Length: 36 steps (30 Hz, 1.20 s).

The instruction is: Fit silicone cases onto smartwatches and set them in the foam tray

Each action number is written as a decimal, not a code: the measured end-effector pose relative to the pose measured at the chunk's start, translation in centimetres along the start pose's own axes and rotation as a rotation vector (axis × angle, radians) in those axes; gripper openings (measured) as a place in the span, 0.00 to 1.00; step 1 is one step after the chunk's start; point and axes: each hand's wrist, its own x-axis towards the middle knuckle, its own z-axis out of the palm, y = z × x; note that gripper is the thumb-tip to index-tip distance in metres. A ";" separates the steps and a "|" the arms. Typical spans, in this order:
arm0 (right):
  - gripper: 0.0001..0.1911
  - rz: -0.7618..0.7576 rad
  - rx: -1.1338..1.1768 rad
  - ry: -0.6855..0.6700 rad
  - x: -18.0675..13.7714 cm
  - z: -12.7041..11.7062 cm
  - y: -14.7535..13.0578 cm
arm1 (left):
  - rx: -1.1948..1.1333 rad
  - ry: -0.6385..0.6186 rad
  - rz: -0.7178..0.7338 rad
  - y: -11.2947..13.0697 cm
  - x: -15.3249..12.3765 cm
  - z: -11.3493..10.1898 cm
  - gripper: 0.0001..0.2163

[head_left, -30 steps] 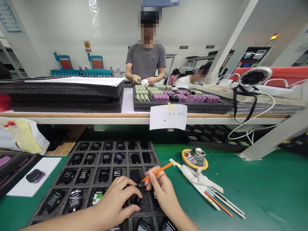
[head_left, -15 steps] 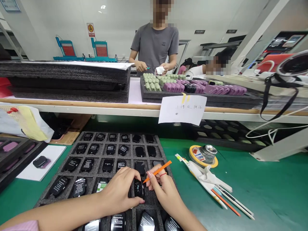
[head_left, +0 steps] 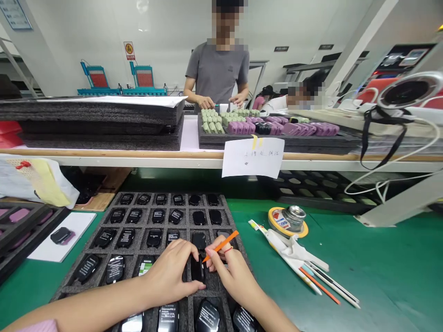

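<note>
My right hand (head_left: 226,265) pinches a slim orange stick (head_left: 221,246) like a pen. Its tip is at the upper right edge of a black smartwatch body (head_left: 197,269) with a dark screen. My left hand (head_left: 175,272) holds this same watch from the left, index finger at its top and thumb at its lower end. The watch sits in a compartment of a dark grey foam tray (head_left: 145,223). Several other black watch bodies (head_left: 115,269) lie in the compartments around, many showing white text; one, beside my left wrist, shows a green and white screen.
Right of the tray lie a metal dispenser tin (head_left: 295,216) on a yellow tape roll (head_left: 270,221), a white cloth and several thin tools (head_left: 321,286). A white pad (head_left: 62,246) bears another watch. Across the raised shelf (head_left: 166,160), a co-worker handles small items.
The held watch's screen, lit with a small picture before, is now dark. The view has shifted slightly. My hands keep nearly the same hold. The co-worker's hands have lowered towards the shelf.
</note>
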 end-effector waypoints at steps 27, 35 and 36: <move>0.24 0.102 0.183 0.453 -1.2 -2.8 1.9 | 0.073 -0.006 0.408 1.0 3.9 2.7 0.14; 0.21 0.084 0.072 0.299 -1.7 -2.8 1.9 | -0.014 -0.021 0.229 1.5 4.1 3.1 0.25; 0.21 0.081 0.061 0.288 -1.7 -2.9 1.9 | -0.017 -0.020 0.216 1.5 4.1 3.1 0.26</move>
